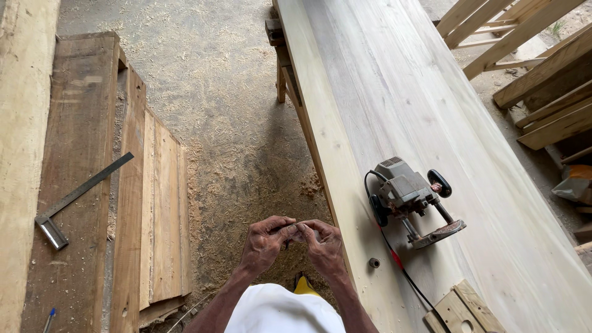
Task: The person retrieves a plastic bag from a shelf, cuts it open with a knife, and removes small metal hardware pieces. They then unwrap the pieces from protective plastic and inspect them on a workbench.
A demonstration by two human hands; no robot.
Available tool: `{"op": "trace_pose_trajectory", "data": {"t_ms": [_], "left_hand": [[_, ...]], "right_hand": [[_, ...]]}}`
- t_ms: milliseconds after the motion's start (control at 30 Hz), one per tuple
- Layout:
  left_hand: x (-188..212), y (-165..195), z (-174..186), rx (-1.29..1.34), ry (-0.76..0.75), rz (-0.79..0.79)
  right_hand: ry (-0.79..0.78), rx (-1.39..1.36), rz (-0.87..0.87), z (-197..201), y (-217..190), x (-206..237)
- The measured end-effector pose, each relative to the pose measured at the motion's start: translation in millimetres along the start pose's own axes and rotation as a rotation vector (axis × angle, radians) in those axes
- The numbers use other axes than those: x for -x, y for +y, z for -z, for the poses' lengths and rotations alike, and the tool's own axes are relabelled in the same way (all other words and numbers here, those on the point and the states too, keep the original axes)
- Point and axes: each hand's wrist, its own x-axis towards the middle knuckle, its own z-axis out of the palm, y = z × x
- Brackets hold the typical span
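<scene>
Over a sawdust-covered floor (pixel 234 123), beside a long pale plank (pixel 419 105), both hands (pixel 296 242) pinch together something too small to identify.

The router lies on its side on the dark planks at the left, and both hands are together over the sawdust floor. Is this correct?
Not quite. In the head view the router lies on its side on the long pale board at the right, not the dark planks. The left hand and right hand do meet over the sawdust floor.

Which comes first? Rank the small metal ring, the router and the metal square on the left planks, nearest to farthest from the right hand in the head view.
From the right hand:
1. Small metal ring, just right, on the board.
2. Router, farther right.
3. Metal square, far left.
</scene>
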Motion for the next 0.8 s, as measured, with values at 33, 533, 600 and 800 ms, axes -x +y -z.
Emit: {"op": "trace_pose_trajectory", "data": {"t_ms": [33, 533, 600, 800], "left_hand": [[0, -1, 0, -0.006, 0.001, 0.015], [-3, -23, 10, 0.152, 0.026, 0.149], [-4, -23, 14, 0.121, -0.002, 0.178], [6, -24, 30, 0.016, -0.032, 0.171]], "right_hand": [[0.001, 0.010, 0.001, 0, -1, 0], [-0.004, 0.069, 0.088, -8, -9, 0], [-0.025, 0.065, 0.093, -8, -7, -1], [-0.125, 0.045, 0.013, -16, -2, -6]]}}
